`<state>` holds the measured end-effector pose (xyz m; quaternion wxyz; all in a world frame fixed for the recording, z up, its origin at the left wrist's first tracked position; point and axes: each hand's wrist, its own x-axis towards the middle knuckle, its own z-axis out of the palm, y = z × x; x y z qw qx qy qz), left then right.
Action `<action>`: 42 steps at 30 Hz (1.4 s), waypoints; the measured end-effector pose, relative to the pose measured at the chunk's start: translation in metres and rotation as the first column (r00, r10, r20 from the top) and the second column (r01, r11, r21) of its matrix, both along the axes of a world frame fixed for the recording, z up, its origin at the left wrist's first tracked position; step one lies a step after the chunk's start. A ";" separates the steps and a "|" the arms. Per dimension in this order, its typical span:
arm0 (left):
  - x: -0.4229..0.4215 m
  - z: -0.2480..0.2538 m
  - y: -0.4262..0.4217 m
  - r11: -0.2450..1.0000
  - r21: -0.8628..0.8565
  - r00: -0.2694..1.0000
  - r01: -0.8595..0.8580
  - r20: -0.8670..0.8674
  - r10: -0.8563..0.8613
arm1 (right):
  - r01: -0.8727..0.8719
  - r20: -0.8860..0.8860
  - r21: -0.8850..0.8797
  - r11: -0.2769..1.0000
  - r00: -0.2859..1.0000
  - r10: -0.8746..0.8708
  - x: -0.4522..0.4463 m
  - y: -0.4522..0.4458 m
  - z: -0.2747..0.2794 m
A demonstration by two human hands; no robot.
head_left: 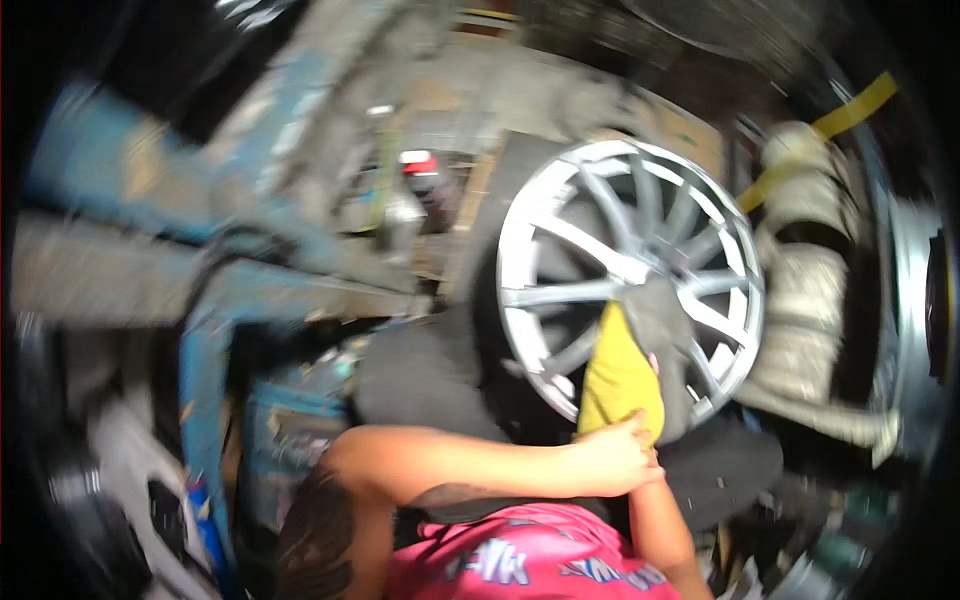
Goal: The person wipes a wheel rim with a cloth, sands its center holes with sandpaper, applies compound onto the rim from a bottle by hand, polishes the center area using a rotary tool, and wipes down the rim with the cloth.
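A silver multi-spoke wheel rim (590, 292) lies in front of me, blurred by motion. Over its near side and hub hangs a yellow-and-grey cloth (618, 375), its yellow part on the left and its grey part on the right. My left hand (615, 457) reaches across from the left, its fingers closed on the near end of the cloth. My right hand (653, 470) comes up from below, mostly hidden behind the left hand and the cloth. A small patch of skin shows between the folds, so it seems to grip the cloth too.
Blue-painted metal framing (200, 350) stands at my left. Beyond it is a bottle with a red top (420, 165). A row of whitish rolled forms (805, 280) lies to the right, beside yellow tape (858, 108). Cardboard (690, 135) lies behind the rim.
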<state>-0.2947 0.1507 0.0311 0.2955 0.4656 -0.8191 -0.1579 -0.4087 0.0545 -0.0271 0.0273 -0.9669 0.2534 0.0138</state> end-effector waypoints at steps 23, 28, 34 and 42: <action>-0.004 0.065 -0.015 0.973 -0.095 0.977 0.210 0.057 -0.205 | 0.079 0.214 0.224 0.971 0.968 -0.128 0.013 0.016 0.005; 0.006 0.068 -0.045 0.979 -0.191 0.995 -0.073 -0.085 0.057 | 0.024 -0.046 0.019 1.000 0.999 -0.023 0.028 -0.048 0.026; 0.015 0.072 -0.032 0.971 -0.188 0.960 0.150 -0.205 -0.188 | -0.018 0.037 0.072 0.997 0.999 0.015 0.024 -0.003 0.032; 0.004 0.052 -0.011 0.999 0.050 0.996 0.011 0.093 -0.015 | -0.204 -0.044 -0.032 0.978 0.978 0.203 0.059 -0.045 0.034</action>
